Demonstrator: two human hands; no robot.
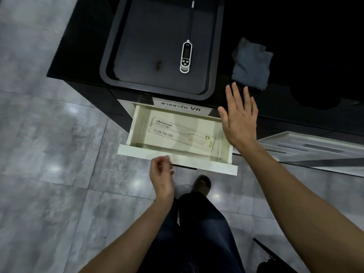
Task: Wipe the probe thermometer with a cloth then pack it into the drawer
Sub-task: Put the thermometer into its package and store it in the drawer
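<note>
The white probe thermometer (186, 56) lies in a dark tray (110, 75) at the top. A grey cloth (251, 65) sits to its right. Below, the drawer (177, 160) is open. The right hand (239, 120) is flat with spread fingers; the left hand (161, 177) is loosely curled.
</note>
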